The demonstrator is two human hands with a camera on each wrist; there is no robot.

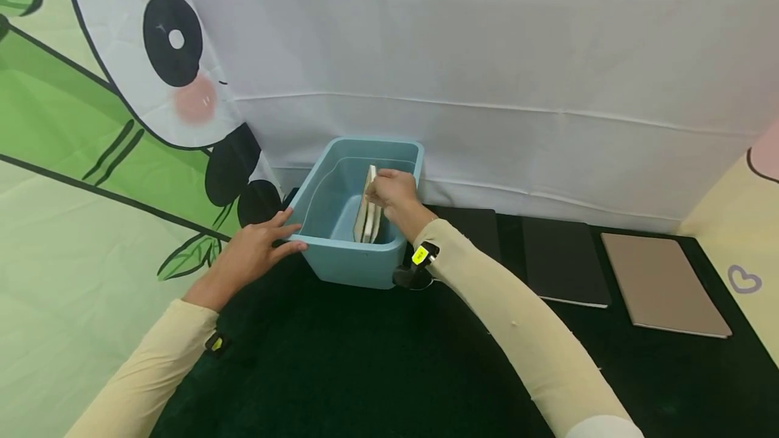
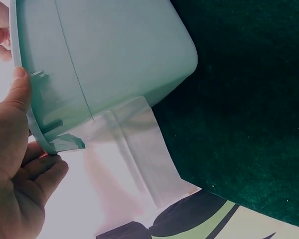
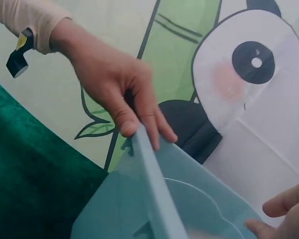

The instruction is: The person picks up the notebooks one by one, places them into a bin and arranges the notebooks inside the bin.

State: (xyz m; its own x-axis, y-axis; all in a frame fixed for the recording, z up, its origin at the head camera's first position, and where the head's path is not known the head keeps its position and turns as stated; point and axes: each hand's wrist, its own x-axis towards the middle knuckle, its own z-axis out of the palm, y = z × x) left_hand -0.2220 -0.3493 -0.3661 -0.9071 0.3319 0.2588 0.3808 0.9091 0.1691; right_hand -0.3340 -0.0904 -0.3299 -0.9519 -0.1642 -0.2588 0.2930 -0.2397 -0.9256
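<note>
A light blue plastic bin (image 1: 349, 264) stands on the dark green cloth, against the white backdrop. My left hand (image 1: 252, 255) grips its near left corner, with the thumb on the outside of the rim (image 2: 34, 124) and the other fingers around the corner. Inside the bin, a few thin notebooks (image 1: 360, 218) with pale page edges stand on edge, leaning together. My right hand (image 1: 394, 195) reaches over the bin's right side and pinches the top of the rightmost notebook, partly covering it. In the right wrist view only the fingertips of this hand (image 3: 289, 211) show.
Right of the bin lie a black notebook (image 1: 471, 225) partly behind my right arm, another black notebook (image 1: 562, 262) and a tan notebook (image 1: 666, 282). A printed panda backdrop (image 1: 426, 39) rises behind the bin and along the left.
</note>
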